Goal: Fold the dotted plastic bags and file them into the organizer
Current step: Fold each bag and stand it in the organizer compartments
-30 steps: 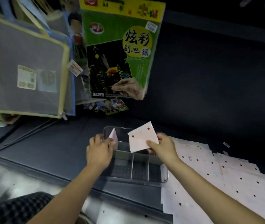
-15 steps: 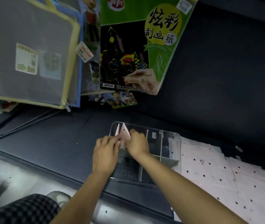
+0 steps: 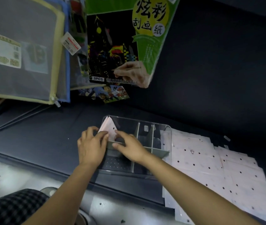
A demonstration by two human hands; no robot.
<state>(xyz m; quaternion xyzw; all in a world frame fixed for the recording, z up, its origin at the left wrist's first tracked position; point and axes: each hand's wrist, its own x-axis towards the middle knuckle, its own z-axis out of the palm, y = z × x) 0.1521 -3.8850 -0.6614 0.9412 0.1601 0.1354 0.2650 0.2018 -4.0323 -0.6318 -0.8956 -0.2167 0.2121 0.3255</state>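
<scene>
Folded dotted bags [image 3: 107, 129] stood upright as triangles in the far-left compartment of the clear organizer [image 3: 158, 127], tips above its rim. Left hand [image 3: 92, 146] and right hand [image 3: 129, 147] both pinched their lower edges. Flat dotted bags [image 3: 213, 161] lay touching the organizer's right wall; its other compartments stood open.

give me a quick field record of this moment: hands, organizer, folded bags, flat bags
left hand: fingers on the folded bags, at the organizer's far-left compartment
right hand: fingers against the same folded bags
organizer: clear, grey dividers, on the dark surface
folded bags: pink triangles standing upright in the far-left compartment
flat bags: dotted sheets spread right of the organizer
</scene>
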